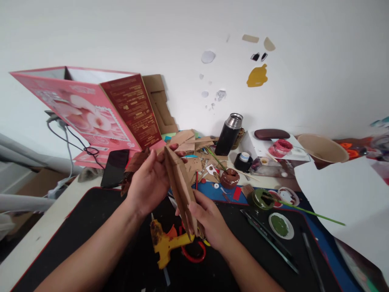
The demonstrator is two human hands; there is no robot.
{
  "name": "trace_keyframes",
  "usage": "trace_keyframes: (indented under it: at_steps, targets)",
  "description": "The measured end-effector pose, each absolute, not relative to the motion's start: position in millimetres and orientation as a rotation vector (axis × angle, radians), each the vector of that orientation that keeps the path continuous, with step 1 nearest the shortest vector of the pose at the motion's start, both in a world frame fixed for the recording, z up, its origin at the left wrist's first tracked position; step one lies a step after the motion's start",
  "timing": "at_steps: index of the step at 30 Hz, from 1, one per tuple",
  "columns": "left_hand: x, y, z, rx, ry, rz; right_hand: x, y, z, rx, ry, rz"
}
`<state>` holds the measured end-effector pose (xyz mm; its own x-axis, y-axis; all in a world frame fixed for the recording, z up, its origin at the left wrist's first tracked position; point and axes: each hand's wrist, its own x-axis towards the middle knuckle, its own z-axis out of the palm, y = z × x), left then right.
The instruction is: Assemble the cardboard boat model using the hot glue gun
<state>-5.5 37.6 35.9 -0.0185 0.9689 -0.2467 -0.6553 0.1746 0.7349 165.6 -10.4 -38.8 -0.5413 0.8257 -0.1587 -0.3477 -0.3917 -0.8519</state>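
A folded cardboard piece (179,186), long and narrow with thin walls, is held up on edge between my hands. My right hand (209,219) pinches its lower end, thumb on the near side. My left hand (148,182) is beside its upper end with thumb and fingers apart; some fingertips show beyond the cardboard, and contact is hard to make out. Below lies a yellow glue gun (165,243), nozzle pointing up and left. Partly under the cardboard are red-handled scissors (194,253). A crumpled brown piece (133,166) sits behind my left hand.
A pink box (100,117) stands back left, near a black phone (114,168). Cardboard scraps (194,142) lie behind my hands, beside a black thermos (228,136). To the right are a brown paint jar (230,178), a green paint jar (261,199), a green-paint lid (281,226) and a cutter-like tool (270,241).
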Motion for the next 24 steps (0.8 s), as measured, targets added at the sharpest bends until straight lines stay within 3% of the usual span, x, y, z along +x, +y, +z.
trace_keyframes:
  at_steps: [24]
  targets:
    - [-12.0,49.7,25.2,0.223,0.662,1.479,163.6,-9.5,-47.6,-0.562,-0.989,2.106]
